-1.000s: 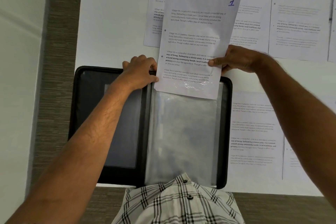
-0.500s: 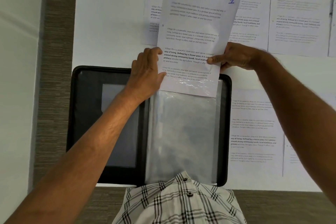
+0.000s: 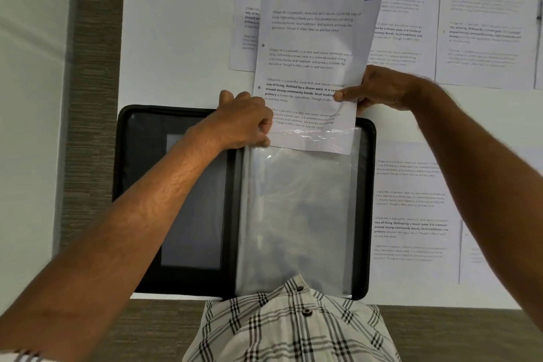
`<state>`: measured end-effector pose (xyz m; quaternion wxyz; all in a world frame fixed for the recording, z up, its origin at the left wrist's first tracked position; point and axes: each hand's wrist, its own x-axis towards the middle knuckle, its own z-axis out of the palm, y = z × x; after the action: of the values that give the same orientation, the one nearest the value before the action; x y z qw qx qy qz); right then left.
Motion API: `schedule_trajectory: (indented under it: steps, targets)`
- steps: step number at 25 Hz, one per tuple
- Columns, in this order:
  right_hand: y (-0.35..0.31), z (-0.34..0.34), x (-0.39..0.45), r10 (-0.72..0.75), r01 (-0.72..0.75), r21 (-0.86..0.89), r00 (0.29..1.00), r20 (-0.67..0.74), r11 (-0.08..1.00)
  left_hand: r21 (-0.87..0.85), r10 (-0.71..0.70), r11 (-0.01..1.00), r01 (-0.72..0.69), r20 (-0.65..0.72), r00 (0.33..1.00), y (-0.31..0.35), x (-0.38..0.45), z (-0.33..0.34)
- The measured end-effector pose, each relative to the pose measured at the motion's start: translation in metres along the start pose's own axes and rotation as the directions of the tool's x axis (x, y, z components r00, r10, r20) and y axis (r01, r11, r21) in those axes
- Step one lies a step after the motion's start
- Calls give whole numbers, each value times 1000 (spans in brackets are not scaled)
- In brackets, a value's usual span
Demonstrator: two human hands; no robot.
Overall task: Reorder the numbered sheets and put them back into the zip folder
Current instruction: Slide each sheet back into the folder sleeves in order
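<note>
Right hand (image 3: 379, 88) is pinching sheet 1 (image 3: 317, 47) at its right edge, long axis pointing along the clear sleeve (image 3: 296, 214) of the zip folder (image 3: 176, 185) on the counter (image 3: 176, 38), while left hand (image 3: 244, 123) fingers are gripping the sleeve mouth, lower edge entering

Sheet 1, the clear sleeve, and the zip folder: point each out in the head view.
sheet 1 (image 3: 311, 41), head view, on its printed middle.
clear sleeve (image 3: 296, 214), head view, on its empty centre below the sheet.
zip folder (image 3: 147, 156), head view, on the black left inner panel.
</note>
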<state>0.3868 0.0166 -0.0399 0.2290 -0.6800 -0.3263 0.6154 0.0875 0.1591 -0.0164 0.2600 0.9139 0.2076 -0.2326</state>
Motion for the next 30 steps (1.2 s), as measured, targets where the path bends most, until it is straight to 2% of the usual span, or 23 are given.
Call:
schedule_trajectory:
  steps: [4, 9, 14, 17, 18, 20, 22, 25, 27, 28, 30]
  targets:
    - [2, -1, 1, -14, 14, 2, 1000, 28, 1000, -33, 6, 999, 1, 219, 976, -1, 9, -28]
    - [1, 0, 1, -15, 15, -1, 1000, 26, 1000, 36, -57, 998, 45, 473, 879, 6, 31, -44]
    - [1, 0, 1, -18, 18, 3, 999, 34, 1000, 100, -144, 990, 104, 612, 778, 15, 43, -43]
    - [2, -1, 2, -21, 21, 3, 999, 34, 1000, 56, -127, 991, 118, 634, 763, 12, 46, -43]
    - [3, -2, 2, -20, 20, 7, 999, 33, 1000, 23, -105, 993, 116, 620, 778, 11, 45, -43]
    - [4, -3, 1, -21, 20, 17, 999, 37, 1000, -64, -31, 995, 76, 524, 851, 7, 41, -42]
    - [4, -4, 0, -23, 22, 27, 999, 39, 999, -143, 38, 990, 12, 341, 939, 2, 33, -39]
    - [5, -3, 0, -13, 12, 38, 999, 30, 999, -242, 36, 970, -3, 130, 991, -12, 18, -25]
    - [4, 0, 0, -15, 13, 26, 999, 42, 1000, -330, -25, 944, 9, -46, 999, -18, 10, -11]
    - [4, 1, -1, -17, 16, 25, 999, 44, 1000, -379, -87, 925, 15, -173, 981, -19, 8, -3]
    - [2, 4, -2, -24, 23, 32, 999, 48, 999, -521, -285, 852, 49, -383, 878, -20, 12, 8]
